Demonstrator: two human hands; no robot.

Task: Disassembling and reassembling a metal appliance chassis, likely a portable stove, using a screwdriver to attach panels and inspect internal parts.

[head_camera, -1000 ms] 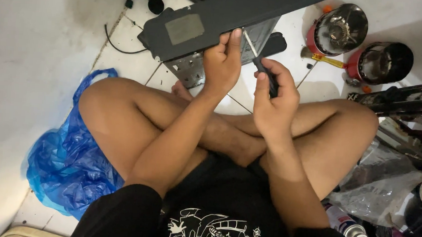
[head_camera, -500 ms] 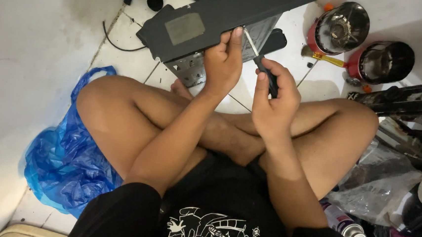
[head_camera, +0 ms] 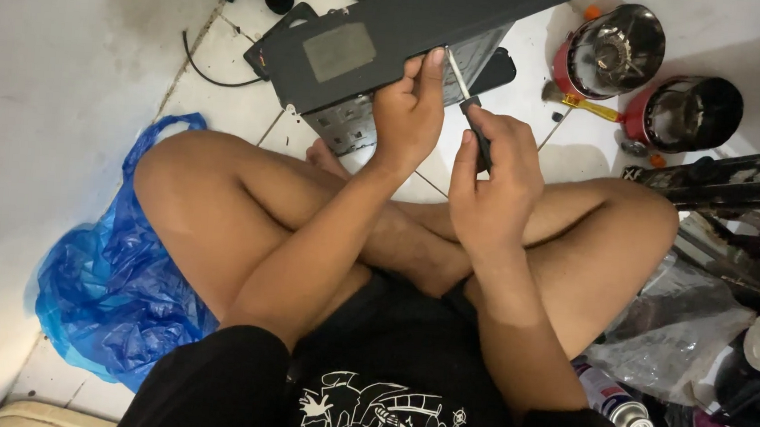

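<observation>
One screwdriver (head_camera: 467, 113) is gripped in the right hand (head_camera: 494, 181), tip at the dark panel (head_camera: 392, 36); left hand (head_camera: 410, 109) fingers pressed together on its edge. Fastening is judged unfinished.

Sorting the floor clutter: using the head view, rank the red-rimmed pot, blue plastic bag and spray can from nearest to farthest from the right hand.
Measured from the right hand:
1. Red-rimmed pot, up and to its right.
2. Spray can, lower right by the knee.
3. Blue plastic bag, far across on the left.
</observation>
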